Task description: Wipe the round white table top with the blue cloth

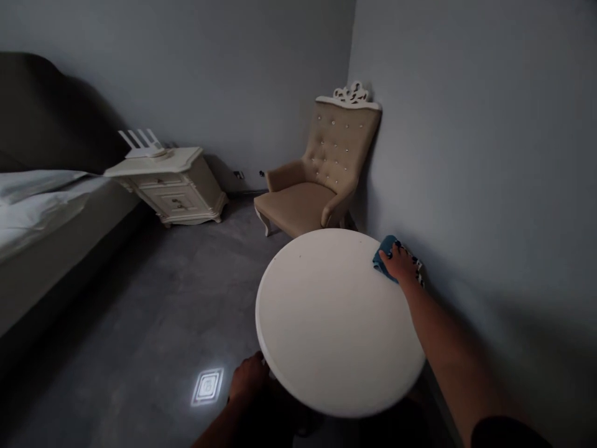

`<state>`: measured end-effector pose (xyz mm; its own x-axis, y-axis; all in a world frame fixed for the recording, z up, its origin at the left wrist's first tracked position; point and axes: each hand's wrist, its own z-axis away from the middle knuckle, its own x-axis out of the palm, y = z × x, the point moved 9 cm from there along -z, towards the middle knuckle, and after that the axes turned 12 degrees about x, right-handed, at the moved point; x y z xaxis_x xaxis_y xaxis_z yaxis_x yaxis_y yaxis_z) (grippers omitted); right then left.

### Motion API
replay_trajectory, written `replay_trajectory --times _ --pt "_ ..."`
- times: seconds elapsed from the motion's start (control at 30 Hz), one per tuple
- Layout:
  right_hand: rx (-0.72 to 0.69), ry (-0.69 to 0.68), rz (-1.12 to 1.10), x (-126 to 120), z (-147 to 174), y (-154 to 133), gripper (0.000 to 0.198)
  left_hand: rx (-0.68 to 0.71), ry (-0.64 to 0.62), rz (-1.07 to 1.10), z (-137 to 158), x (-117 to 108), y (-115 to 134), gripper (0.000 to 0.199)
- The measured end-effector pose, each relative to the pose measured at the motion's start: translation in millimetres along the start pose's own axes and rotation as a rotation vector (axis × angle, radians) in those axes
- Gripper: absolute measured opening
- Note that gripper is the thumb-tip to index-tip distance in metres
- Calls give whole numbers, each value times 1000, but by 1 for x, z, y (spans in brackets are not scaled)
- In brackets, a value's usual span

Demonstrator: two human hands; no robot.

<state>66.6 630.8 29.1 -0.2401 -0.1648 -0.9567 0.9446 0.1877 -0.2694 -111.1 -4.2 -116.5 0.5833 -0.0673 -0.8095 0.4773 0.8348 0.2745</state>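
Grey plaster walls (pixel 466 124) meet at a corner in the upper middle of the frame, above a smooth grey floor (pixel 140 311) with a bright square reflection at lower left. Along the left edge runs a bed (pixel 41 211) with pale sheets and a dark curved headboard. Beside it stands a cream carved nightstand (pixel 172 186). At top centre sits a tan tufted armchair (pixel 321 180) with a white scrolled crest. Lower centre holds a round, smooth white table (pixel 336 323). At its far right rim, the right hand (pixel 396 264) presses flat on a crumpled blue cloth (pixel 383 252), fingers spread over it. At bottom centre, the left hand (pixel 247 376) curls around the table's near edge.
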Motion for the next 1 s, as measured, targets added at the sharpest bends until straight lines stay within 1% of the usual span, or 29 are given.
replay_trajectory --times 0.1,0.23,0.3,0.4,0.53,0.63,0.8,1.0 --pt "29 17 -20 -8 30 40 97 50 7 -4 4 7 6 51" --pt "35 78 10 -14 85 84 94 44 -3 -40 12 14 -6 51" --pt "40 123 36 -18 118 99 92 32 -17 -62 14 16 -15 49" --pt "36 185 85 -21 166 113 89 6 -41 -97 18 17 -27 48" --pt "25 217 126 -17 221 119 85 -7 -59 -126 24 15 -32 45" --pt "-5 222 134 -8 254 114 84 1 -47 -132 32 13 -29 41" --pt "-90 246 160 3 291 98 82 25 10 -137 45 11 -22 39" --pt "-162 211 167 6 331 84 81 46 48 -213 64 2 -22 39"
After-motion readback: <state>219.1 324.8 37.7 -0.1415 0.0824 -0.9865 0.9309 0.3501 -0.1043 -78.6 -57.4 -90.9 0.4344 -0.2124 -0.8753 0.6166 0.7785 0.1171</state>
